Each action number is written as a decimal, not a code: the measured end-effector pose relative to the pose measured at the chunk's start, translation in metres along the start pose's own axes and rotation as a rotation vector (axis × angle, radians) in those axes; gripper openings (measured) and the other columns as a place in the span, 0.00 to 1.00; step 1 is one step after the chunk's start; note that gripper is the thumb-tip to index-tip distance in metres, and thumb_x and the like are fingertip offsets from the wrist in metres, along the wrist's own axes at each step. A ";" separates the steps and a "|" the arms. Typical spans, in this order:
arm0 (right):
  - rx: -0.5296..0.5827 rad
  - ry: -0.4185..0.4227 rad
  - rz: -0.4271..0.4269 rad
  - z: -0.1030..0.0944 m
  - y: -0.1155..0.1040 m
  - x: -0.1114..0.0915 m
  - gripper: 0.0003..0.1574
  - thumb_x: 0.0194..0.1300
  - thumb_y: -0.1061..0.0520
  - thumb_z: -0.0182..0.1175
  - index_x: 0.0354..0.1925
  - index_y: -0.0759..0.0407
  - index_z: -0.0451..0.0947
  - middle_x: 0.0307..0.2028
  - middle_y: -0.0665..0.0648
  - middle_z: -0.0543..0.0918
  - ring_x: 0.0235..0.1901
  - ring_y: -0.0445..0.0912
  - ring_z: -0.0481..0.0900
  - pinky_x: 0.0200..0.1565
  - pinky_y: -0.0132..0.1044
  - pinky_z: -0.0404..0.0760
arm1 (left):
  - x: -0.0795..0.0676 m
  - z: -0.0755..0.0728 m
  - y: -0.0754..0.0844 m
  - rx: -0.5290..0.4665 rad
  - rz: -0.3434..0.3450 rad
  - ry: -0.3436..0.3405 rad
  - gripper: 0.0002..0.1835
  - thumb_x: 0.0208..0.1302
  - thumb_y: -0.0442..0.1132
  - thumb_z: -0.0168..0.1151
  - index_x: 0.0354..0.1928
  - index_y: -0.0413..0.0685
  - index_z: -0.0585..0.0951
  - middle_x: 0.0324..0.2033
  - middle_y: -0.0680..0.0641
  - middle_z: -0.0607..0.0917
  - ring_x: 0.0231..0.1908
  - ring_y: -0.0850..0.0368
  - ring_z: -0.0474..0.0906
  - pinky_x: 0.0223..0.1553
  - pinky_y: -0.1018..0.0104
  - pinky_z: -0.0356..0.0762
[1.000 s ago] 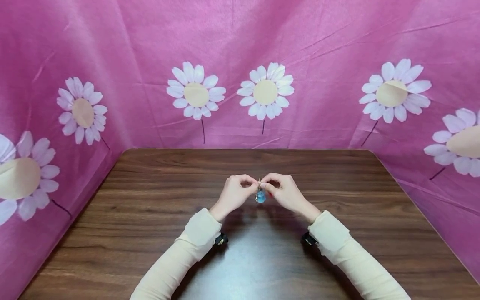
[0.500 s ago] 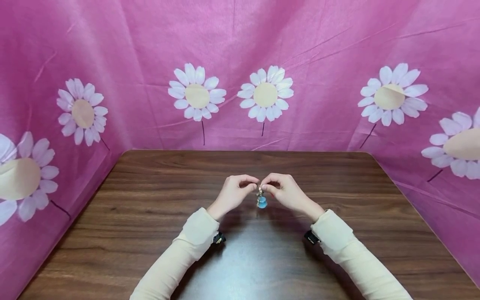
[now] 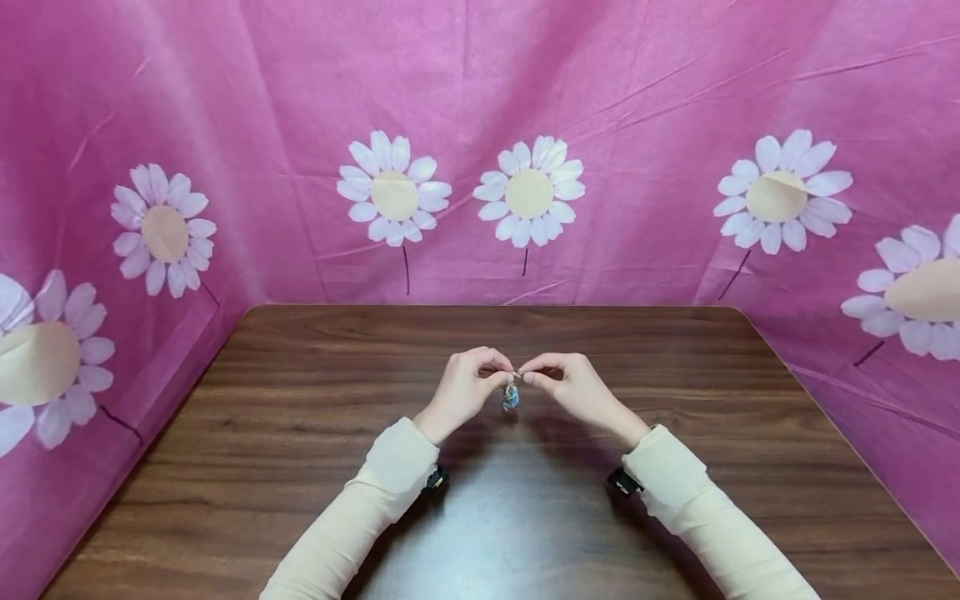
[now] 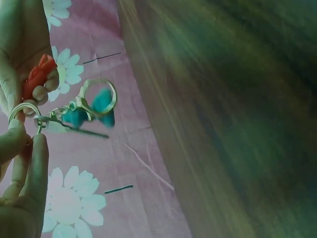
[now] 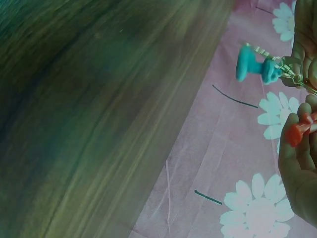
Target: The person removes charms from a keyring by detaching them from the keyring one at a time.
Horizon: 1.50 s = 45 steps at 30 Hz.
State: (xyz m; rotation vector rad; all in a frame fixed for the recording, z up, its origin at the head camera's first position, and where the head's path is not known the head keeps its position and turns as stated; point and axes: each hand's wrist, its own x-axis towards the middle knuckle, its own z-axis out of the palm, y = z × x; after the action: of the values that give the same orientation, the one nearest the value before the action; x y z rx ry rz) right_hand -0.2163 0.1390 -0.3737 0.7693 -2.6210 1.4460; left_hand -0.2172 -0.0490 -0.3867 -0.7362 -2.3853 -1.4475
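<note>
In the head view my left hand [image 3: 463,392] and right hand [image 3: 573,387] meet fingertip to fingertip over the table. A keychain with a blue charm [image 3: 511,397] hangs between them. In the left wrist view, my left thumb and fingers pinch a metal split ring [image 4: 25,110]. A key [image 4: 74,128], a chain and a second gold ring [image 4: 115,96] with a teal charm [image 4: 103,103] dangle off it. My right hand holds a small red charm [image 4: 39,77] against its curled fingers, its fingertips right at the split ring. The right thumb's grip is hidden.
A brown wood-grain table [image 3: 480,517] spreads beneath both arms. Pink cloth [image 3: 450,67] printed with white daisies stands behind its back edge and along both sides. Black wrist cameras [image 3: 624,482] sit under the cream sleeves [image 3: 675,483].
The blue charm has swung and turned, and now hangs slightly further left. The fingertips of both hands stay close together, the right ones a little lower. The head view has tilted slightly.
</note>
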 end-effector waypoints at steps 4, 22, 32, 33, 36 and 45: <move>0.036 -0.006 0.027 0.000 -0.001 0.002 0.09 0.59 0.60 0.61 0.39 0.58 0.83 0.33 0.57 0.85 0.29 0.42 0.79 0.30 0.32 0.77 | 0.000 0.000 0.001 0.043 0.041 0.021 0.02 0.52 0.32 0.66 0.28 0.42 0.82 0.27 0.48 0.83 0.30 0.59 0.82 0.34 0.75 0.79; -0.047 0.110 -0.045 0.006 0.001 -0.002 0.04 0.56 0.59 0.64 0.33 0.56 0.84 0.27 0.51 0.84 0.24 0.38 0.75 0.26 0.30 0.74 | -0.003 0.001 0.001 0.065 0.051 0.064 0.02 0.52 0.33 0.66 0.28 0.41 0.82 0.26 0.48 0.83 0.29 0.59 0.82 0.34 0.77 0.78; -0.037 0.127 -0.068 0.006 -0.002 0.002 0.05 0.55 0.61 0.64 0.33 0.56 0.84 0.28 0.54 0.85 0.27 0.40 0.77 0.28 0.29 0.76 | 0.000 0.000 -0.003 0.009 0.028 0.127 0.02 0.51 0.30 0.66 0.27 0.39 0.82 0.25 0.47 0.83 0.28 0.58 0.81 0.33 0.70 0.80; -0.041 0.130 -0.067 0.005 -0.002 0.002 0.05 0.55 0.61 0.64 0.33 0.56 0.84 0.29 0.54 0.85 0.26 0.40 0.77 0.28 0.30 0.76 | 0.001 0.000 -0.004 -0.013 0.015 0.133 0.02 0.51 0.30 0.66 0.27 0.39 0.81 0.25 0.46 0.84 0.28 0.58 0.80 0.33 0.68 0.80; -0.039 0.140 -0.063 0.004 0.000 0.002 0.05 0.55 0.62 0.64 0.33 0.56 0.84 0.28 0.54 0.85 0.26 0.40 0.77 0.27 0.32 0.76 | 0.002 0.002 -0.004 -0.081 -0.027 0.149 0.02 0.51 0.29 0.65 0.27 0.38 0.81 0.25 0.44 0.84 0.28 0.59 0.80 0.34 0.65 0.80; -0.009 0.141 -0.040 0.004 0.001 0.003 0.04 0.56 0.60 0.64 0.33 0.58 0.84 0.27 0.53 0.84 0.22 0.40 0.76 0.25 0.32 0.75 | 0.001 0.005 -0.005 -0.234 -0.158 0.164 0.05 0.54 0.31 0.65 0.30 0.35 0.81 0.25 0.40 0.84 0.27 0.66 0.78 0.34 0.70 0.79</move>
State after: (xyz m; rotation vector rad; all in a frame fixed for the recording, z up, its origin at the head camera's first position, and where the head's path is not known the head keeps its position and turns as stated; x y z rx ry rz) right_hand -0.2185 0.1351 -0.3762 0.6884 -2.4919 1.4212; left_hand -0.2200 -0.0464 -0.3921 -0.4640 -2.2167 -1.7989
